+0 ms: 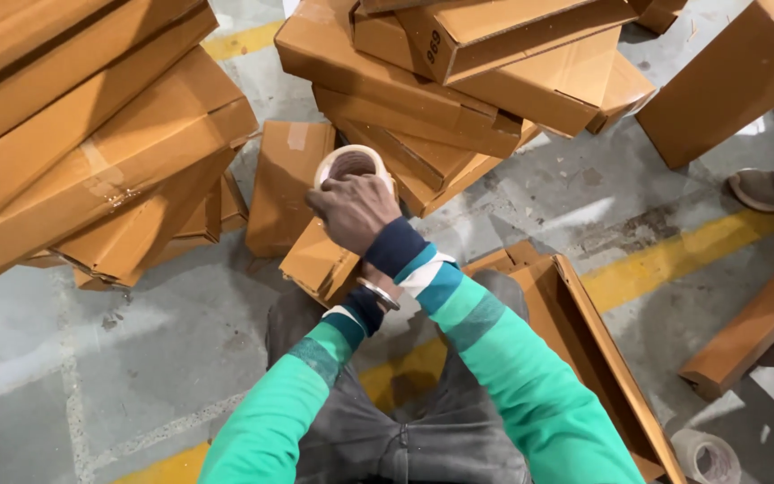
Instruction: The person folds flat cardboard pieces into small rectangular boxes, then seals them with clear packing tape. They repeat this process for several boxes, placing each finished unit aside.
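Concrete floor (136,358) with yellow lines | right hand (354,212) closed around tape roll (351,165), over small cardboard box (318,262) | left hand (378,282) hidden under right wrist (grip cannot be told), at box | stacked cartons (91,134) left of and beyond hands | open carton (593,350) right of hands

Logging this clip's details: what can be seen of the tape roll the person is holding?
The tape roll is a pale, cream-coloured ring with a brownish inner core, seen almost end-on. The right hand grips it from below and covers its lower part. It is held above a small brown cardboard box resting over the person's lap, in front of the stacked boxes. Whether any tape is pulled out cannot be told. The left hand is hidden behind the right wrist.
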